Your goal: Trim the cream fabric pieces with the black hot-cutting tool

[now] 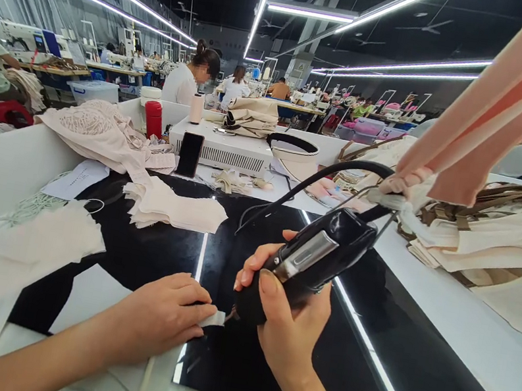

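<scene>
My right hand (292, 324) is wrapped around a black corded handheld tool (319, 252) with a silver metal lever on its side. The tool tilts down to the left, and its narrow tip ends close beside the end of a white fabric strip (216, 319). My left hand (161, 312) holds that strip down on the glossy black board (271, 371), fingers close together with the strip's end sticking out past them. Whether the tip touches the strip I cannot tell. A pink fabric band (500, 109) is tied around the tool's cord end from above.
Stacked pale fabric pieces (171, 207) lie at the board's far side, with more pale fabric (20, 255) at left. Behind stand a phone (189, 155), a red bottle (153, 119) and a white vented box (223, 147). Fabric heaps (498, 242) lie right. Several people sit beyond.
</scene>
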`<state>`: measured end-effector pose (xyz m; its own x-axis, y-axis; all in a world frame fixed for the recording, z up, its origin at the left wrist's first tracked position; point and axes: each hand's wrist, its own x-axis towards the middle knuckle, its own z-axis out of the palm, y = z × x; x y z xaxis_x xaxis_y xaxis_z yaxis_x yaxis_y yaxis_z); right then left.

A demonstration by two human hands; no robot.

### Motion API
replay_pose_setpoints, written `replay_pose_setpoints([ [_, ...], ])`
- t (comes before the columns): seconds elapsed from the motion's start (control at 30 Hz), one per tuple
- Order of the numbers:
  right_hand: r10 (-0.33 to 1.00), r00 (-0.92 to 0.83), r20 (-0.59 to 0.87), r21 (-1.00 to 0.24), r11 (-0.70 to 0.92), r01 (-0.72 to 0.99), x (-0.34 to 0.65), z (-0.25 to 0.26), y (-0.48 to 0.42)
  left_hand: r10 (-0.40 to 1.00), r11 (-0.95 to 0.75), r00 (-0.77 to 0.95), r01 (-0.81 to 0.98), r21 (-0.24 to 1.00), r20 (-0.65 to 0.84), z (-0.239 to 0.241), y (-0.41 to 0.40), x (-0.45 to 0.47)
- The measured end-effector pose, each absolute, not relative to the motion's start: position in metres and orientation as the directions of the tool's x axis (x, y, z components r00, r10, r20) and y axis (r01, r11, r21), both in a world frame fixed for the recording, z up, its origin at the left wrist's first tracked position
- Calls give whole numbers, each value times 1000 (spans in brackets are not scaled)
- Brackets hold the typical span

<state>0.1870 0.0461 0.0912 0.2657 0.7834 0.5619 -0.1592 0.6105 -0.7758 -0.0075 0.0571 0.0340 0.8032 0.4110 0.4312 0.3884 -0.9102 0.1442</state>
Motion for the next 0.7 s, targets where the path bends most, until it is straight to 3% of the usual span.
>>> replay_pose_setpoints([
  [0.2,776,270,571,-773,618,-142,188,93,44,444,-895,760,395,206,475,35,49,-14],
  [0.7,782,277,559,-780,609,-143,193,91,43,456,-889,726,402,222,515,23,39,-17],
])
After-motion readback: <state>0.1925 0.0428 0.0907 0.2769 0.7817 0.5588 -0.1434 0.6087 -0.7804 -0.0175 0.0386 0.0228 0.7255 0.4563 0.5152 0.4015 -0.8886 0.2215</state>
